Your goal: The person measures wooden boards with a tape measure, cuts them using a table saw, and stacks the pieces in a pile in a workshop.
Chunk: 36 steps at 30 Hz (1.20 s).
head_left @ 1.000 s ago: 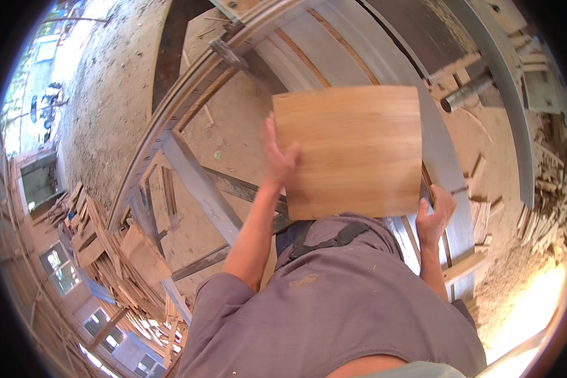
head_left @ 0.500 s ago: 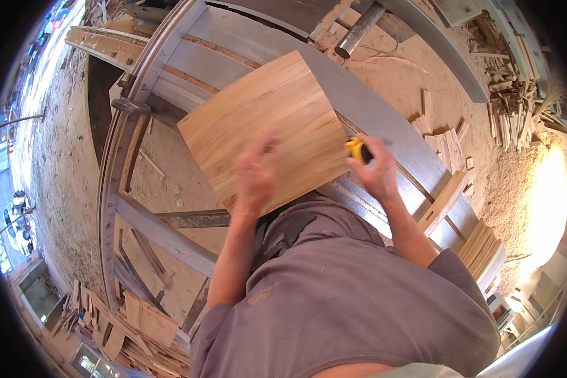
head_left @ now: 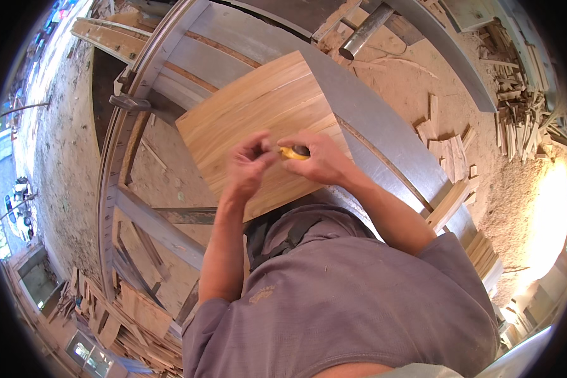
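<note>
A yellow-and-black tape measure (head_left: 293, 152) is gripped in my right hand (head_left: 321, 157), above a light wooden panel (head_left: 271, 88). My left hand (head_left: 246, 165) is raised over the same panel, its curled fingers pointing toward the front of the tape measure. Motion blurs those fingertips, and I cannot tell whether they pinch the tape's end. The panel, of joined strips with a smooth face, rests tilted across a grey metal machine table (head_left: 384, 151), its near edge close to my waist.
A slotted metal rail with a clamp-like block (head_left: 130, 104) runs along the left. A wooden strip (head_left: 447, 205) lies on the table at right. Scrap wood is heaped at far right (head_left: 516, 120) and lower left (head_left: 129, 324). A metal cylinder (head_left: 366, 31) juts out beyond the table.
My right hand has brought the tape measure leftward from the panel's right edge to over its middle. My left hand has shifted slightly, and the two hands are now close together.
</note>
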{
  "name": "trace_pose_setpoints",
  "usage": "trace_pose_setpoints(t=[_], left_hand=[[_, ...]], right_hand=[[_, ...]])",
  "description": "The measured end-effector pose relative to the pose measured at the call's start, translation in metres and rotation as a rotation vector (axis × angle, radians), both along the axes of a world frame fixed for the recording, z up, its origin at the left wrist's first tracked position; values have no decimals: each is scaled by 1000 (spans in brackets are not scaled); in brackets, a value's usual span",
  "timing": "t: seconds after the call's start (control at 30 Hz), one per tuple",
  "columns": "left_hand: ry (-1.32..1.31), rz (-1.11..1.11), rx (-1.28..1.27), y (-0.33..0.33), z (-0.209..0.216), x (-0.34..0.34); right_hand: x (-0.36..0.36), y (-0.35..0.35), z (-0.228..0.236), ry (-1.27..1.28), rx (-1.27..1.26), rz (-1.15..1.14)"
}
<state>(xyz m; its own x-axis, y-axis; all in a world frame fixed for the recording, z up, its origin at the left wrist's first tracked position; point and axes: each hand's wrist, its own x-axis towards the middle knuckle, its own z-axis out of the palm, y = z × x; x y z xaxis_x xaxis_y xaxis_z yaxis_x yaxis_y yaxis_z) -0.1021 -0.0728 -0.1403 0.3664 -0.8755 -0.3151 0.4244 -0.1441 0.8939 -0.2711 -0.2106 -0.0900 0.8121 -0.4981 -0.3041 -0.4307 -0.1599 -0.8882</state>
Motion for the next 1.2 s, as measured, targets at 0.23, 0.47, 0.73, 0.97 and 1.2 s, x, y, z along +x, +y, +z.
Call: trace_pose_setpoints(t=[0.23,0.47,0.73,0.97,1.2], left_hand=[[-282,584,187,36,-26,141],[-453,731,368,34,-70,175],[-709,892,432,14,-69,143],[-660,991,380,10,-72,136],[-679,1024,375,11,-72,135]], right_hand=[[4,-124,-33,231,-473,-174],[13,-194,-71,62,-790,-154],[15,-206,-64,168,-813,-175],[14,-201,-67,205,-865,-212],[16,-196,-66,205,-872,-243]])
